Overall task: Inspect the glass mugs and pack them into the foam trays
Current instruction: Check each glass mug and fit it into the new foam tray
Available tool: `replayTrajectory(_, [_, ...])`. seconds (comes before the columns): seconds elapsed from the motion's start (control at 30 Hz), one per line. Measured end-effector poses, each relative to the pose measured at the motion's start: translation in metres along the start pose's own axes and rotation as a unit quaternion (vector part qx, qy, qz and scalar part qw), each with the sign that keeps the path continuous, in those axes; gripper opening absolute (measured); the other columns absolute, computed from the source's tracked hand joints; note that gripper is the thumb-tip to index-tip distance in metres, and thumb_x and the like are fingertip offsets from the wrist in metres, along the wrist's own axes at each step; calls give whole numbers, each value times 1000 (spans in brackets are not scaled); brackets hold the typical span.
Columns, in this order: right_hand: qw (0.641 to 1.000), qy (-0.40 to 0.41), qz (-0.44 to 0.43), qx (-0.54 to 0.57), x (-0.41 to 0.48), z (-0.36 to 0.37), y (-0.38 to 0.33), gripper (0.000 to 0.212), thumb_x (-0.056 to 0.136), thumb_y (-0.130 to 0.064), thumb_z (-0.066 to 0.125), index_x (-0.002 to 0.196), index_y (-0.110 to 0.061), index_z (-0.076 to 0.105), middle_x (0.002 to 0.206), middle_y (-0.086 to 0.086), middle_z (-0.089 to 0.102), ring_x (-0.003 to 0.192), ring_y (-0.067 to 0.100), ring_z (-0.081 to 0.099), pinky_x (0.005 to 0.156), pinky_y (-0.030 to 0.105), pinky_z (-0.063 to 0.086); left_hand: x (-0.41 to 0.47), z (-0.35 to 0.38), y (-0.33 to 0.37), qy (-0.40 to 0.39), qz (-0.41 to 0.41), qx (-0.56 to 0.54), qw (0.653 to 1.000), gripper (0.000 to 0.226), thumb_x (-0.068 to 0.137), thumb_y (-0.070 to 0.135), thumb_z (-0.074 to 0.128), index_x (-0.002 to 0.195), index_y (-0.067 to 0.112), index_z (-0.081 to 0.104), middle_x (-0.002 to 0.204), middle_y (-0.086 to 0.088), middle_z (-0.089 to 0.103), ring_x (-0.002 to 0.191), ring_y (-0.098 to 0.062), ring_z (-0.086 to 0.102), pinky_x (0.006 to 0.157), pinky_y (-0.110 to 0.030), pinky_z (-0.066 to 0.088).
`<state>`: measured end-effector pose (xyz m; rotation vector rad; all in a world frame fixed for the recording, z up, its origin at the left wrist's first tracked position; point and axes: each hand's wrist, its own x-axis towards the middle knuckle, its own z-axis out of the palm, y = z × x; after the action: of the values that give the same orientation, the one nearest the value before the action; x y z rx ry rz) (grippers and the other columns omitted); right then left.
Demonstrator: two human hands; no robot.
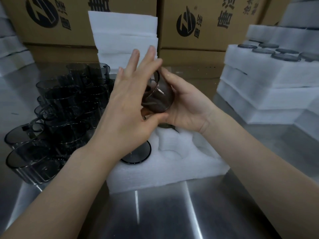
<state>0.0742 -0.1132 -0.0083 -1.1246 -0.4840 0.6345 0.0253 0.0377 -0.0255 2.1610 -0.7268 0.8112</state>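
One glass mug [158,94] is held tilted over the foam tray [172,163] | cupped in the right hand [186,107], left hand [127,104] spread flat against it | risk: slip (smooth glass), chipped on steel table [172,213].

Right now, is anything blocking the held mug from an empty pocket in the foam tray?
Nothing visible. The held mug hangs right above the foam tray, whose near pocket lies open beside one packed mug.
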Motion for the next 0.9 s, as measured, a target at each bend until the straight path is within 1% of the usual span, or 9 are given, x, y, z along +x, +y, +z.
replayTrajectory(0.1, [993,76,-64,-66,0,-1,3,40,91,-18,59,128,-3,54,119,17,61,109,34,59,96,49,50,0,1,-2,-4,-91,-42,995,106,73,45,75,154,25,10,163,11,9,145,2,11,113,-8,17])
replayTrajectory(0.2, [988,95,-91,-86,0,3,5,31,86,-11,64,116,-7,57,108,13,63,93,26,63,76,39,58,0,3,-5,26,-154,-55,986,102,77,51,70,155,24,11,162,7,17,136,12,17,96,9,17])
replayTrajectory(0.27, [987,96,-95,-89,-1,5,6,24,88,-11,63,111,-8,57,105,13,63,89,24,63,70,36,57,0,4,-7,38,-161,-51,985,94,79,48,71,154,23,20,160,4,24,139,4,22,102,4,20])
replayTrajectory(0.33, [986,100,-101,-83,-1,6,6,20,89,-14,61,108,-9,58,101,12,65,86,23,66,68,37,58,-1,4,-6,50,-153,-51,986,88,79,42,74,152,22,28,156,4,34,141,-4,30,112,-13,28])
replayTrajectory(0.47, [986,103,-110,-72,0,7,7,14,91,-15,60,103,-9,60,92,9,69,80,24,68,63,38,58,-2,1,-4,58,-142,-57,987,87,78,35,78,150,21,31,152,3,40,141,-9,35,115,-34,33])
replayTrajectory(0.6, [981,129,-121,-79,1,6,6,7,87,-16,63,83,-12,59,78,6,65,70,23,64,59,33,52,-1,2,-4,30,-97,-38,994,89,76,26,80,150,13,31,154,3,32,144,-10,24,117,-20,22])
replayTrajectory(0.7, [977,148,-133,-74,3,4,6,24,94,-10,57,71,-13,51,65,2,58,59,15,55,54,28,47,-2,3,-4,-9,-33,-6,999,88,75,17,82,148,6,33,149,6,28,145,-12,19,114,-9,12])
replayTrajectory(0.8, [978,136,-127,-90,3,5,7,17,98,-8,50,81,-10,51,77,8,57,68,19,54,61,31,47,-3,2,-4,0,-27,-12,1000,87,75,21,81,147,9,34,155,-1,30,145,-11,22,116,-12,16])
replayTrajectory(0.9, [982,117,-141,-55,3,8,5,10,100,-7,44,107,-4,51,102,23,54,91,32,55,79,41,49,-1,1,-3,43,-102,-43,993,93,70,37,77,149,19,31,149,4,36,137,-5,34,112,-18,30])
